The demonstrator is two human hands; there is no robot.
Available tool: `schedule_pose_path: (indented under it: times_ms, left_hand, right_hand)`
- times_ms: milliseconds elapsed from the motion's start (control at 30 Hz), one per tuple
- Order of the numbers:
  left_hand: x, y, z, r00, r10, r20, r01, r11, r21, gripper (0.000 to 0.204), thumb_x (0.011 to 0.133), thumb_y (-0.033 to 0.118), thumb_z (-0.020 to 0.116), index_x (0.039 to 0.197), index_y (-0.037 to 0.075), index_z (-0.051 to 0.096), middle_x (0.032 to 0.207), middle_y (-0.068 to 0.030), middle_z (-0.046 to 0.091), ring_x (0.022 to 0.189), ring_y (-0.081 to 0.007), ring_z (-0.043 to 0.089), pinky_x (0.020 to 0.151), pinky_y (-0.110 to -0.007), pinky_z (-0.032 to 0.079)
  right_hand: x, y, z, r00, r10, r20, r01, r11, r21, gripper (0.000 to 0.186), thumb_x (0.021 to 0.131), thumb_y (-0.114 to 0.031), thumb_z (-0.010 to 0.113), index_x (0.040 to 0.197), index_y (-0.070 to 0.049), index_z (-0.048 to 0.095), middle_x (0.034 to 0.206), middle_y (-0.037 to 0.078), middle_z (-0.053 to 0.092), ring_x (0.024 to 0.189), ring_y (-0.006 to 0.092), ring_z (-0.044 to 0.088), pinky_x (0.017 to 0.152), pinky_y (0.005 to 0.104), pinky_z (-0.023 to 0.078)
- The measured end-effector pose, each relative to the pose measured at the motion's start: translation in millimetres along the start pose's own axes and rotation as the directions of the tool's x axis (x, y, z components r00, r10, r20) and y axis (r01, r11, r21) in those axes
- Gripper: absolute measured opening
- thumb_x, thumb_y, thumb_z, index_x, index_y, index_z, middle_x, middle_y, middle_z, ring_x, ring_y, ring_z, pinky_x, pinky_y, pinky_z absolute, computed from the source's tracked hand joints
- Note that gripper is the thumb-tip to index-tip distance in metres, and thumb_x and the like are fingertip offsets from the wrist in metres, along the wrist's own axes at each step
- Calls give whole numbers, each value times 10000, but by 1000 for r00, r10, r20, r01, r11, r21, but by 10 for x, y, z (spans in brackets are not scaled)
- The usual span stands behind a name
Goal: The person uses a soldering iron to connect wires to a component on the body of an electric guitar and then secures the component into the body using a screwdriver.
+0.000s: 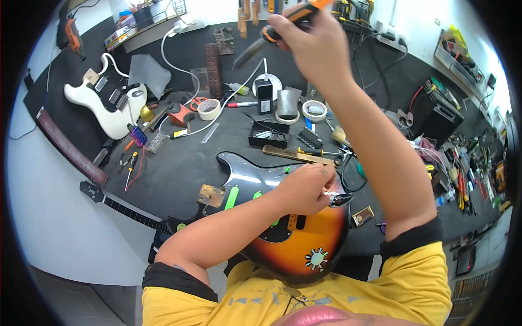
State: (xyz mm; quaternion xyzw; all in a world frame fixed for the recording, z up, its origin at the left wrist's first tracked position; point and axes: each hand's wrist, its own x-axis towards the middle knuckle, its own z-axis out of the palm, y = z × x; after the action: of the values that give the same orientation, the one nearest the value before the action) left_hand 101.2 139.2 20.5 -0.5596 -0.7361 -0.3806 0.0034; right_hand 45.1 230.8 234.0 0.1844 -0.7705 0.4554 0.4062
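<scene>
Sunburst electric guitar point(304, 244) flat on dark workbench point(179, 163) nearest the person, left hand point(307, 187) pinched on small metal part point(340, 199) at its body, right hand point(310, 41) raised beyond, fingers closed around orange-handled screwdriver point(283, 24), white guitar point(106, 106) far left.

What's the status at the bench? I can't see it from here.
Left hand pinching a small metal part on the sunburst guitar. Right hand raised, gripping an orange-handled tool. Screwdrivers and tape rolls nearby, nothing blocking.

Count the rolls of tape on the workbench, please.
3. One cream roll lies left of centre beside the red scissors. One lies under the grey block. One lies right of that block. Others may be hidden in the clutter.
</scene>
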Motion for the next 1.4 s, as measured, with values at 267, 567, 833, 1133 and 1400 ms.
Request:
schedule_pose_path:
  times_ms: [267, 567, 833, 1133, 1400]
  left_hand:
    - [52, -16, 112, 956, 181, -230, -191, 981, -25, 269, 738, 53, 665, 951, 35, 502, 956, -155, 549, 974, -382, 572, 827, -452, 476]
    - [-84, -65, 83, 916, 123, -381, -80, 989, 126, 505, 705, 115, 697, 1164, -11, 526, 1310, -229, 475, 1197, -411, 503, 977, -513, 414]
    - [-285, -219, 48, 922, 133, -365, -45, 970, 240, 575, 704, 166, 716, 1210, -72, 584, 1339, -212, 473, 1207, -361, 489, 965, -479, 387]
    - [-140, -71, 82, 986, 99, -134, -64, 968, 241, 440, 736, 218, 702, 1087, -45, 671, 1307, -252, 558, 1297, -433, 450, 1020, -529, 348]
    - [-184, -330, 236, 967, 144, -211, -78, 954, 291, 326, 800, 299, 650, 849, -10, 745, 981, -235, 715, 1283, -445, 501, 1024, -572, 313]
  right_hand:
    - [1450, 533, 1010, 967, -239, -85, 187, 898, -400, 447, 899, -198, 761, 1168, 93, 555, 931, 269, 712, 935, 430, 715, 834, 465, 566]
    - [1892, 509, 1771, 992, -108, -69, 64, 883, -465, 398, 886, -255, 773, 1101, 43, 619, 1004, 264, 718, 1007, 425, 707, 891, 479, 553]
    - [2015, 643, 2286, 998, 12, 57, 13, 905, -426, 348, 920, -237, 757, 1095, 27, 612, 873, 240, 721, 861, 406, 734, 752, 498, 564]
    - [2577, 1451, 2096, 979, -181, -94, 60, 698, -713, 625, 882, -488, 784, 1121, 75, 656, 1042, 229, 741, 945, 327, 749, 850, 407, 587]
    - [1939, 685, 2687, 972, 188, 139, -41, 724, -689, 450, 903, -420, 775, 1059, -4, 707, 916, 168, 768, 843, 360, 756, 776, 479, 586]
